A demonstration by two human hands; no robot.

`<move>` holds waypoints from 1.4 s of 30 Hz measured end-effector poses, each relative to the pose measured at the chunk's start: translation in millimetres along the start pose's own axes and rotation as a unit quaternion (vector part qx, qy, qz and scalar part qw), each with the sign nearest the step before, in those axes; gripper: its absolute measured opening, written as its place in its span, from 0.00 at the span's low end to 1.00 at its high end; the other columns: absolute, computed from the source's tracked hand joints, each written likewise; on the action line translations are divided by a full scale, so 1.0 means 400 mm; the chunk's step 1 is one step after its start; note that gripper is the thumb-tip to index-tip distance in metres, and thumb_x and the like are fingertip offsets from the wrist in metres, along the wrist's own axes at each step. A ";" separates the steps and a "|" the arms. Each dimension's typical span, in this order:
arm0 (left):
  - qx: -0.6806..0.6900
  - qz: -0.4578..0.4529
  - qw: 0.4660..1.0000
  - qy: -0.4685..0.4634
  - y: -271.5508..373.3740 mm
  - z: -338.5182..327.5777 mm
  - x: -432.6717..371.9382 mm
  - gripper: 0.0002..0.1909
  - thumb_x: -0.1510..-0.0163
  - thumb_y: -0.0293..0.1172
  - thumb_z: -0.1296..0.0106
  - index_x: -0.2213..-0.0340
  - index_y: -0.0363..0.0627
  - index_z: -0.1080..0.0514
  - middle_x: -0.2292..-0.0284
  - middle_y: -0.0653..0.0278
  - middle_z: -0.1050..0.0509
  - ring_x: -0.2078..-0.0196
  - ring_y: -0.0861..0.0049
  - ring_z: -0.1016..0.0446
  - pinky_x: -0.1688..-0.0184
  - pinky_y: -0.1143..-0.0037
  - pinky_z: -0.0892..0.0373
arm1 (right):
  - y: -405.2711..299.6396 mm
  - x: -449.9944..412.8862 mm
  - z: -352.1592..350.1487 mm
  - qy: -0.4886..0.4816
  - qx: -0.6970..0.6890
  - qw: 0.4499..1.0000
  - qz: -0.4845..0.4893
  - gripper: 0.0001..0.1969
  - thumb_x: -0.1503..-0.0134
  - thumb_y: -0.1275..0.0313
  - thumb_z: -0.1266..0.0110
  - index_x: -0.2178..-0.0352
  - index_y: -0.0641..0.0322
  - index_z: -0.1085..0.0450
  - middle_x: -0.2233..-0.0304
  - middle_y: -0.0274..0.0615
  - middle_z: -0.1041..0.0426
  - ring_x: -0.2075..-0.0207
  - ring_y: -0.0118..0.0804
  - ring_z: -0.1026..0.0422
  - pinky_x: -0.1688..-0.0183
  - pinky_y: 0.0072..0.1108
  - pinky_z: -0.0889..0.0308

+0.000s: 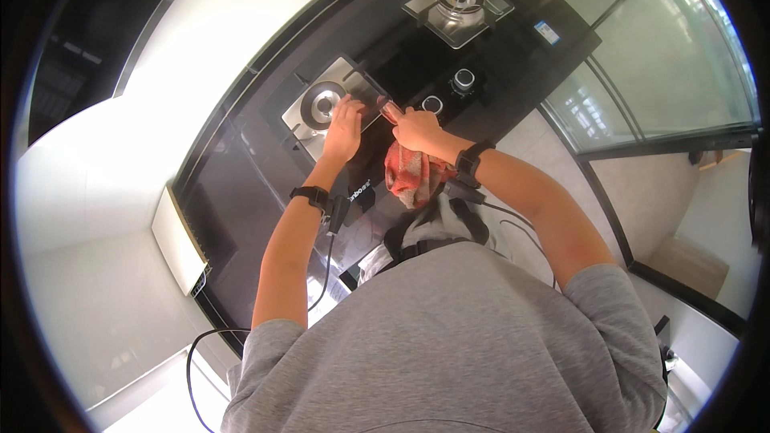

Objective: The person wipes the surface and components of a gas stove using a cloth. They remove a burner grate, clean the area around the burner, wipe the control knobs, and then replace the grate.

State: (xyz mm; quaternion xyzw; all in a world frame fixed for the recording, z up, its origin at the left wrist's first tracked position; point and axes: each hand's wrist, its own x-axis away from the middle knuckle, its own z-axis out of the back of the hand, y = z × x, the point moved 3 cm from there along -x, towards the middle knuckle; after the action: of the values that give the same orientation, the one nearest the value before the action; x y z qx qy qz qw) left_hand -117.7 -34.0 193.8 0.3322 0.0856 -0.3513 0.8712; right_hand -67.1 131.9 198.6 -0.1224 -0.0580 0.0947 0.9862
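Observation:
My right hand (416, 127) grips a red and beige checked cloth (409, 174), most of which hangs below the hand in folds. A small end of it sticks out past the fingertips near the prongs of a pan support. My left hand (344, 129) rests at the near side of the left burner (323, 107), fingers spread slightly over its steel drip plate; whether it touches the plate I cannot tell. Both hands are above a black gas hob (394, 72). Two round control knobs, one of them the nearer knob (432, 106), stand just beyond my right hand.
A second burner (460, 3) carries a wire ring at the far right, with a blue and white sticker (547, 32) beside it. A white board-like object (179, 240) stands at the left wall. Cables (329, 276) hang from both wrist straps. Glass door panels (662, 66) are on the right.

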 end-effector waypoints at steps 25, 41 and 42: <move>-0.009 -0.003 0.999 0.034 -0.013 -0.027 0.002 0.09 0.48 0.24 0.62 0.67 0.40 0.32 0.60 0.58 0.32 0.47 0.59 0.41 0.46 0.67 0.45 | -0.093 0.029 -0.022 -0.033 -0.025 0.996 0.075 0.30 0.54 0.63 0.52 0.49 0.62 0.43 0.73 0.48 0.27 0.73 0.45 0.27 0.72 0.32 0.32; -0.004 0.009 0.999 0.052 0.003 -0.017 0.003 0.06 0.49 0.23 0.59 0.69 0.40 0.32 0.63 0.60 0.30 0.48 0.59 0.41 0.49 0.67 0.41 | -0.026 0.000 -0.004 -0.089 -0.098 0.975 -0.180 0.35 0.53 0.63 0.58 0.42 0.51 0.58 0.69 0.54 0.28 0.68 0.52 0.28 0.63 0.35 0.34; -0.004 0.003 0.998 0.057 0.002 -0.019 0.002 0.06 0.49 0.23 0.59 0.69 0.40 0.32 0.64 0.59 0.30 0.48 0.59 0.41 0.49 0.67 0.41 | -0.029 0.000 -0.007 -0.088 -0.081 0.981 -0.156 0.35 0.53 0.63 0.58 0.42 0.51 0.58 0.69 0.53 0.28 0.68 0.51 0.28 0.63 0.36 0.34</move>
State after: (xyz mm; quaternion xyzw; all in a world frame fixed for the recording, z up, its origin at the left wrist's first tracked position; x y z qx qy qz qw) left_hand -115.9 -29.2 188.1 0.3488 0.1354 -0.3292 0.8670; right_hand -64.8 120.2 198.9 -0.1822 -0.1700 -0.0546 0.9669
